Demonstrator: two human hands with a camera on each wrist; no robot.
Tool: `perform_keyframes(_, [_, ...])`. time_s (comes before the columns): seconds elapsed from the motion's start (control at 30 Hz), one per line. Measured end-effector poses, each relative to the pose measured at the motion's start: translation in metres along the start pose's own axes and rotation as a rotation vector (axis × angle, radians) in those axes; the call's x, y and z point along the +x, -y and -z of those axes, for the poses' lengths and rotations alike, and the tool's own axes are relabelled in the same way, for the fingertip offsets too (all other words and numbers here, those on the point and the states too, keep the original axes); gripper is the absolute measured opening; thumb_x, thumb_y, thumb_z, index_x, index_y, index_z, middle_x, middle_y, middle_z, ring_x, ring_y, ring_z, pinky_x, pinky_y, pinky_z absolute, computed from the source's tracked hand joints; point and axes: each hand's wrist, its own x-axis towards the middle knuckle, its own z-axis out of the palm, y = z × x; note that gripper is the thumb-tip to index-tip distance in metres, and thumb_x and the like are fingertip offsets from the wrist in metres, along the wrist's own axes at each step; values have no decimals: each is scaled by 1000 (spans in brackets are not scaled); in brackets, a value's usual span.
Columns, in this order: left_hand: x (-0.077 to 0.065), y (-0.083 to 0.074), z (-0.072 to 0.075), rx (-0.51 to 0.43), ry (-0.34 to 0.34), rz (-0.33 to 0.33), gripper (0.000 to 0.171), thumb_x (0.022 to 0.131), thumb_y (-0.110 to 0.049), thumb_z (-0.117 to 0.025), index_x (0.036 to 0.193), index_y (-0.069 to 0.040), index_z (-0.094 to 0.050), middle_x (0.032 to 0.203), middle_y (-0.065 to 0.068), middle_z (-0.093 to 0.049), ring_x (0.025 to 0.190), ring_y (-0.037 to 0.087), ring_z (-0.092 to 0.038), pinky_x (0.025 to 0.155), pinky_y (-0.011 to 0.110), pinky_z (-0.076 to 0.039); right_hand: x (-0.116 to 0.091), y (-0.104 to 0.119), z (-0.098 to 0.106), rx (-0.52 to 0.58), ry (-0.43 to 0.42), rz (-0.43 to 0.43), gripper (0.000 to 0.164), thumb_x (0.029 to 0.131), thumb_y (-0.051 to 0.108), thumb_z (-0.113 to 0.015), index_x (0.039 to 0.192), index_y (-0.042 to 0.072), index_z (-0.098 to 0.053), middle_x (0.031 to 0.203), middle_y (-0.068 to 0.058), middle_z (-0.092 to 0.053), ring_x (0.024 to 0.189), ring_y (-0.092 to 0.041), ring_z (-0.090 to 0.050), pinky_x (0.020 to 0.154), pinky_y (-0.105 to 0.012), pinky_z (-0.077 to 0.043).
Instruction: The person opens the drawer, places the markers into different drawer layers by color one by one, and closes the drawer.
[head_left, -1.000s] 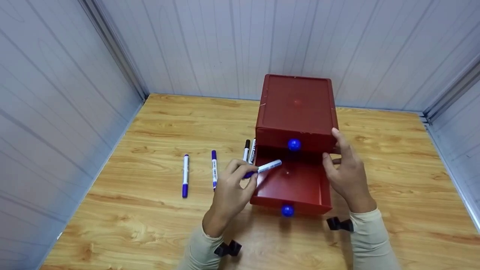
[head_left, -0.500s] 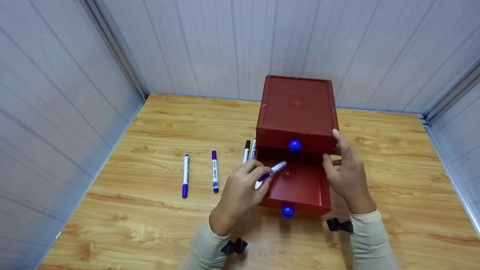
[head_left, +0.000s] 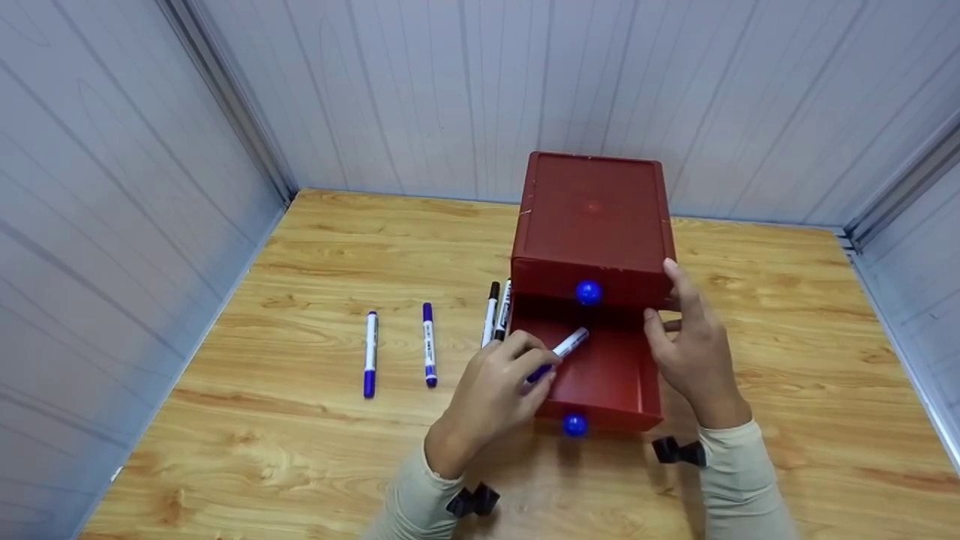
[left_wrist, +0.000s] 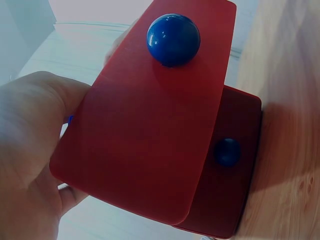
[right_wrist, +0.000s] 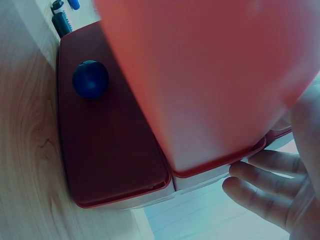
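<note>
In the head view my left hand (head_left: pixel 499 394) pinches a white marker (head_left: pixel 571 343) by its blue end, tilted over the pulled-out drawer (head_left: pixel 607 375). That drawer belongs to a red drawer cabinet (head_left: pixel 596 214) with blue knobs. The left wrist view shows the drawer's front (left_wrist: pixel 140 120) beside my left hand (left_wrist: pixel 35 120), hiding most of the marker. At the cabinet's right side is my right hand (head_left: pixel 694 352), its index fingertip touching the edge below the top. In the right wrist view, the fingers of my right hand (right_wrist: pixel 280 185) extend along the cabinet's side.
Two markers with blue ends, a left one (head_left: pixel 370 355) and a right one (head_left: pixel 429 345), lie on the wooden table (head_left: pixel 285 420). A black-capped marker (head_left: pixel 490 313) and another marker (head_left: pixel 503 307) lie against the cabinet's left side. Below the pulled-out drawer is a closed drawer (right_wrist: pixel 112 140).
My left hand has moved to the right, carrying the marker from the drawer's left rim further over its inside. My right hand stays at the cabinet's side.
</note>
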Motion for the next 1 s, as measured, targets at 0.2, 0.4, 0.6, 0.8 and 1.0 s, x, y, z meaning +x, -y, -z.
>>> perform_keyframes(0.2, [-1,-1,-1,11,18,15,12,86,-16,-76,97,-16,-75,97,-4,-64,76,14,-58,63,31,-45,0,0,0,-9,8,-2,74,90,-2,-65,155,15,-34,121,-19,-60,96,-26,-67,65,-37,-59])
perform_keyframes(0.4, [0,-1,-1,18,25,16,10,87,-18,-74,97,-17,-75,98,-4,-64,78,15,-59,64,31,-46,0,1,0,9,6,-9,74,90,-2,-66,155,16,-35,121,-18,-61,97,-25,-68,70,-18,-55])
perform_keyframes(0.6, [-1,-1,-1,3,41,32,11,88,-18,-73,99,-16,-75,99,-3,-64,79,15,-59,66,31,-46,0,1,0,21,-13,2,75,88,-5,-69,153,15,-38,120,-17,-62,95,-26,-68,69,-17,-54])
perform_keyframes(0.8, [-1,-2,0,-10,33,38,15,87,-17,-75,102,-16,-74,101,-3,-64,81,15,-59,67,32,-47,0,1,-1,16,-17,3,75,87,-5,-69,153,14,-38,119,-18,-62,94,-26,-68,67,-23,-56])
perform_keyframes(1.0, [-2,-1,-1,-11,20,34,14,87,-17,-75,101,-16,-74,102,-2,-64,82,15,-60,67,31,-47,0,0,-1,13,-14,0,75,87,-5,-69,153,14,-38,119,-17,-62,94,-26,-68,67,-27,-57])
